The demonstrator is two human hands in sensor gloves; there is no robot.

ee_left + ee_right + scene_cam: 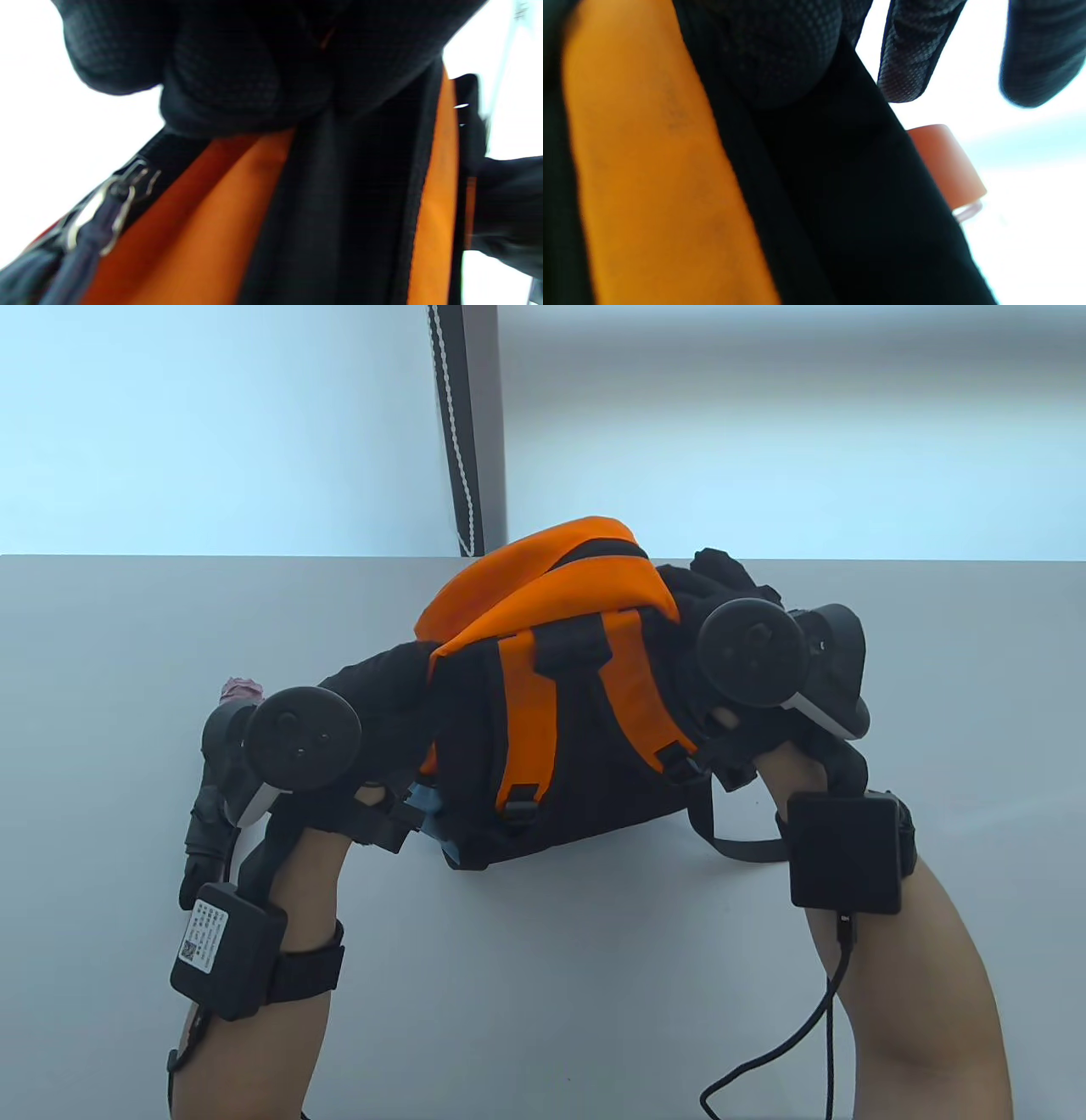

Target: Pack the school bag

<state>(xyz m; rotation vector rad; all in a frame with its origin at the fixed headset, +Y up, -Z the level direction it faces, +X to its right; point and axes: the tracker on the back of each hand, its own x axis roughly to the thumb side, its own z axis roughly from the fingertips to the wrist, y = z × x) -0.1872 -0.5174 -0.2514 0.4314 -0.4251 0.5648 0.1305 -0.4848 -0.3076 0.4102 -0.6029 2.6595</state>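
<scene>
Sitting near the far edge of the pale grey desk (pixel 127 729), the orange-and-black school bag (pixel 551 746) is being held between both hands, its strapped back panel turned toward the camera. The left hand (pixel 373 704) is being pressed against the bag's left side, and in the left wrist view its grip appears curled over the fabric just above a metal zipper pull (pixel 106 203). The right hand (pixel 721 594) is being held against the bag's right side; in the right wrist view its fingers (pixel 908 55) are lying partly spread over the black cloth, so whether anything is being pinched cannot be told. Packing is probably far along, since the bag looks full and little is left out, though whether the zip is closed cannot be seen. An orange-capped container (pixel 946 165) is being glimpsed just beyond the bag, and something pink (pixel 242 689) is showing behind the left tracker; either may be waiting to go in. Behind the desk, a bright blurred window with a beaded blind cord (pixel 454 424) is filling the room's background.
</scene>
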